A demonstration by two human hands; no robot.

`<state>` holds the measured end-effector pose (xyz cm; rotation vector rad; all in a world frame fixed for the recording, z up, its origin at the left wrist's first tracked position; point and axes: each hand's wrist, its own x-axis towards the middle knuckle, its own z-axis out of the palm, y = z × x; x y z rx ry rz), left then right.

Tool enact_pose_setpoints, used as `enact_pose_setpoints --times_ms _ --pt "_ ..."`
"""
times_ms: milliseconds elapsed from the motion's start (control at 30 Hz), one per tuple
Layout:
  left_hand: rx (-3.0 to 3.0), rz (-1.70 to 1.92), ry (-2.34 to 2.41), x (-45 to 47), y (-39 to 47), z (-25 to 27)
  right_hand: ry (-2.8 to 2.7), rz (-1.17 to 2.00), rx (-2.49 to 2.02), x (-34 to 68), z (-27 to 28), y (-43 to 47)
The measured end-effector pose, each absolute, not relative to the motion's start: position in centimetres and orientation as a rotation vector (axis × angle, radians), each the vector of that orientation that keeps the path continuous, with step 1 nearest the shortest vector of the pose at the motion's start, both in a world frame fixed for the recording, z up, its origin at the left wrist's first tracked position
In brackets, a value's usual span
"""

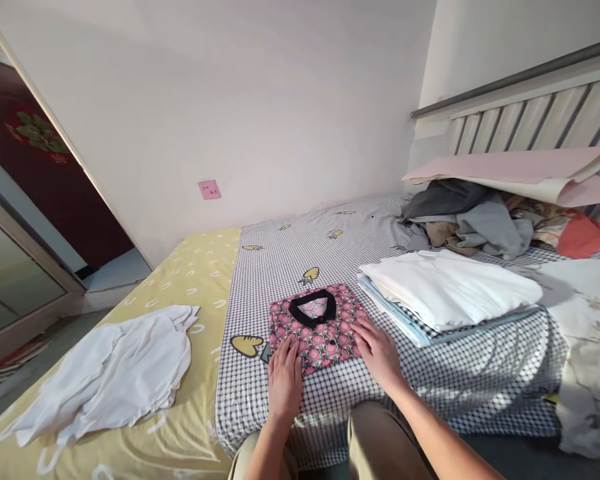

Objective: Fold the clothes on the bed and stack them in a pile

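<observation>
A folded shirt with a pink floral print and a black collar lies on the checked bedsheet in front of me, collar facing away. My left hand rests flat on its near left corner, fingers stretched out. On its right edge lies my right hand, fingers extended and touching the cloth. Neither hand grips anything. Just right of the shirt is a stack of folded clothes, white on top with light blue and checked layers below.
A crumpled white garment lies on the yellow sheet at left. Jumbled grey, brown and red clothes sit at the back right under a pink sheet of board. The wall closes off the far side; a radiator stands right.
</observation>
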<state>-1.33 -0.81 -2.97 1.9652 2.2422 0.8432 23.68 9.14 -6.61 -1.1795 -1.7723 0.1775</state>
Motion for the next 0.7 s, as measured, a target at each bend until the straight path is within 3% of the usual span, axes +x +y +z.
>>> enact_pose_setpoints --times_ms 267,400,533,700 --pt "2.197 0.771 2.450 -1.3 -5.7 -5.7 -1.077 1.033 -1.003 25.9 -6.6 3.8" --pt "2.157 0.732 2.456 -1.3 -5.8 -5.1 -0.575 1.421 -0.889 26.6 -6.0 1.5" --pt "2.062 0.736 2.443 -0.9 -5.5 -3.6 -0.436 1.877 -0.696 24.8 -5.6 -0.8" --pt "1.968 0.786 2.426 -1.0 -5.1 -1.7 -0.446 1.992 -0.593 20.5 -4.4 -2.0"
